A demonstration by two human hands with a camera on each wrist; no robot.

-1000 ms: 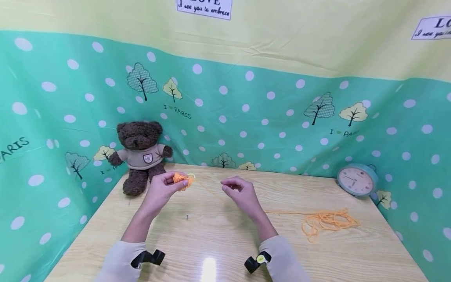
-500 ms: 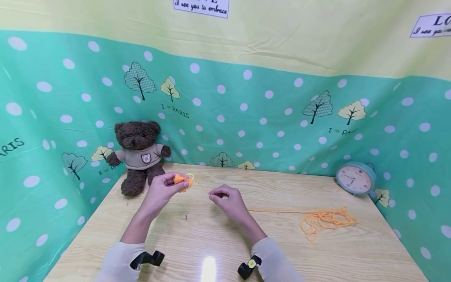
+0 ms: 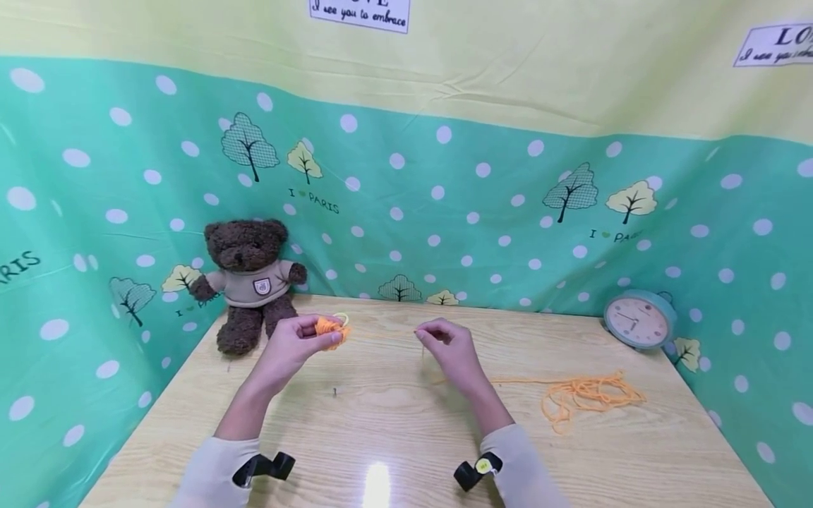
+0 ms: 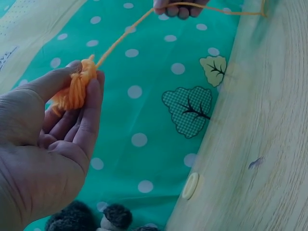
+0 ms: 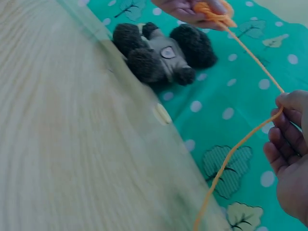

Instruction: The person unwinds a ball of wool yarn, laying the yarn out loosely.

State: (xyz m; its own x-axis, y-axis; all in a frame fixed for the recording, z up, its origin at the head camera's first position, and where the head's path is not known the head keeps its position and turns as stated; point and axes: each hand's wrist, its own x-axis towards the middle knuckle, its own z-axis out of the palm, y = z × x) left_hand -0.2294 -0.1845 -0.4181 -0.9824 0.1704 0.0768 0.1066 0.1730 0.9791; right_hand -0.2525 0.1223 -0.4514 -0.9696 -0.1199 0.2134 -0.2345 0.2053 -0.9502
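My left hand [image 3: 288, 353] pinches a small wound bundle of orange yarn [image 4: 77, 86] between thumb and fingers, raised above the table. From the bundle a single strand [image 5: 255, 60] runs taut to my right hand [image 3: 449, 349]. The right thumb and forefinger pinch that strand, seen clearly in the right wrist view [image 5: 296, 144]. Past the pinch, the strand hangs down and runs over the table toward a loose tangle of orange yarn [image 3: 591, 395] on the right. A pale yellow ring [image 4: 190, 186] lies near the table's back edge, partly behind the bundle in the head view.
A brown teddy bear [image 3: 248, 282] in a grey shirt sits at the table's back left corner. At the back right stands a teal alarm clock [image 3: 638, 319]. A small dark speck [image 3: 334, 391] marks the wooden table [image 3: 381, 437]. Green dotted cloth [image 3: 406, 204] hangs behind.
My right hand moved left toward the bundle and took the strand there, then drew back right, pulling it taut. The left hand stays nearly still with the yarn bundle.
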